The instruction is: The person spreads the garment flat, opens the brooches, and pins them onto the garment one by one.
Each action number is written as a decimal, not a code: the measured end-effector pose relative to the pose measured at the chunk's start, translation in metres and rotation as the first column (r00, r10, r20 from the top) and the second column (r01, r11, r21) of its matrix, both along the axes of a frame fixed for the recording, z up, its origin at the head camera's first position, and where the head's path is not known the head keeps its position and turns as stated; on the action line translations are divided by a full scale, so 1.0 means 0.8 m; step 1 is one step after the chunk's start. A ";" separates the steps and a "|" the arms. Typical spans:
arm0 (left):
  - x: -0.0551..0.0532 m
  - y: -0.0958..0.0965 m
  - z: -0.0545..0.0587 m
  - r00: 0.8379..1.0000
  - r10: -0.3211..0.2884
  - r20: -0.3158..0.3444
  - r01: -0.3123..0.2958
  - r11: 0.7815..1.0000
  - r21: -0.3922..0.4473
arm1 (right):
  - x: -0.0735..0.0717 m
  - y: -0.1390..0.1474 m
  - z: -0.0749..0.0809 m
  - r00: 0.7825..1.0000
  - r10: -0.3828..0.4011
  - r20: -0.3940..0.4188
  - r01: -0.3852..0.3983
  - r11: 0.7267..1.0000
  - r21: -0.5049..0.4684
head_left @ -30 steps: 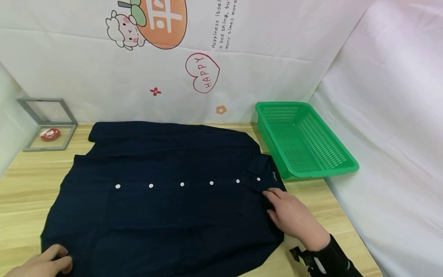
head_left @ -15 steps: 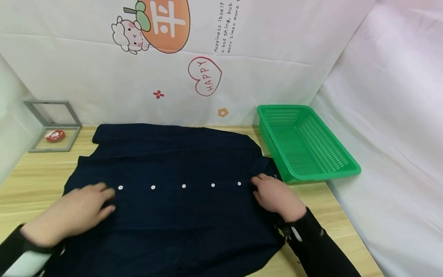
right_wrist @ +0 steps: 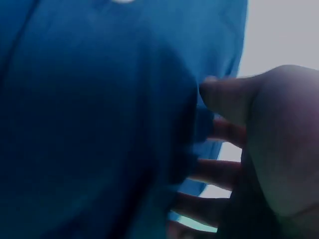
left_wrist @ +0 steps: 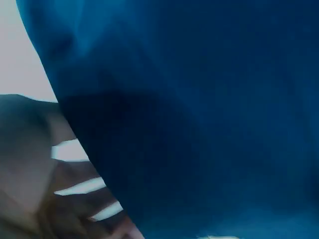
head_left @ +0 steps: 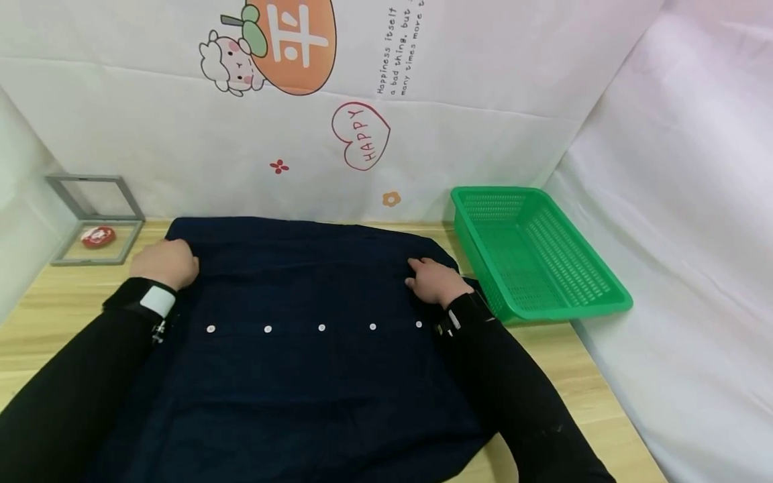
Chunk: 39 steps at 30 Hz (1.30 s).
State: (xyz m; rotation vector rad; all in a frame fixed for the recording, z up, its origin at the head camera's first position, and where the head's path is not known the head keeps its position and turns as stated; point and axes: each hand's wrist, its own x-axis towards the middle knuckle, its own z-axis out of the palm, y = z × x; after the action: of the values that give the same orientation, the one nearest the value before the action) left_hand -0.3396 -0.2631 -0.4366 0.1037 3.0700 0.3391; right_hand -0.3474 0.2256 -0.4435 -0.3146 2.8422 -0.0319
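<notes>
Navy shirt [head_left: 296, 376]: spread front-up, reaching the tabletop's [head_left: 42, 329] far edge. Left hand [head_left: 164, 263] and right hand [head_left: 436, 282] have advanced to its far side — work now centres there; whether either pinches it, I cannot tell from here.

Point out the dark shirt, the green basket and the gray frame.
Dark shirt [head_left: 320, 362]: head view, on the cloth just below the button row.
Green basket [head_left: 534, 265]: head view, on its bare inside.
Gray frame [head_left: 111, 219]: head view, on the bar where its halves meet.
</notes>
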 end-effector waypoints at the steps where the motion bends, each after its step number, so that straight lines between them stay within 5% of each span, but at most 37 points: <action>1: -0.003 -0.005 0.000 0.999 0.024 0.039 -0.026 0.999 0.031 | -0.002 0.000 -0.002 1.000 -0.004 0.019 0.004 1.000 0.001; 4: -0.012 -0.018 -0.001 0.995 0.027 0.095 -0.034 0.996 0.078 | -0.003 0.002 -0.006 0.999 -0.003 0.053 0.003 1.000 0.001; 10: -0.025 -0.033 -0.005 0.999 0.011 -0.037 -0.006 0.989 0.150 | -0.001 0.003 -0.005 0.999 0.000 0.042 0.000 1.000 0.002; 15: -0.033 -0.039 0.001 0.991 0.069 -0.114 -0.038 0.968 0.250 | -0.002 0.000 -0.003 0.999 -0.001 0.043 0.001 1.000 0.020; 22: -0.037 -0.036 -0.003 0.983 0.132 -0.126 -0.108 0.978 0.177 | -0.004 -0.006 -0.002 0.998 -0.006 0.060 0.004 1.000 0.028; 26: -0.028 -0.011 -0.005 0.979 0.132 -0.156 -0.118 0.989 0.091 | -0.005 -0.007 -0.003 0.998 -0.009 0.070 0.007 1.000 0.027; 29: -0.014 0.027 -0.001 0.991 0.080 -0.107 -0.078 0.997 0.020 | -0.005 -0.006 -0.002 0.997 -0.007 0.077 0.004 0.999 0.032; 32: -0.001 0.060 0.004 0.999 -0.021 0.042 0.022 1.000 -0.018 | -0.006 -0.006 0.000 0.997 -0.006 0.083 0.003 0.999 0.036; 35: 0.005 0.070 0.001 0.973 -0.079 0.216 0.079 0.997 0.010 | -0.007 -0.006 0.000 0.996 -0.009 0.091 0.006 1.000 0.031; 39: 0.005 0.065 -0.006 0.933 -0.074 0.353 0.052 0.996 0.071 | -0.009 -0.007 -0.002 0.993 -0.008 0.115 0.004 0.999 0.033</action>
State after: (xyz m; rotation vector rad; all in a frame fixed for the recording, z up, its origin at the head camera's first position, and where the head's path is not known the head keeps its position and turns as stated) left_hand -0.3354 -0.2114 -0.4418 0.1270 2.6919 0.3981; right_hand -0.3549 0.2197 -0.4450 -0.2874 2.7268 -0.0042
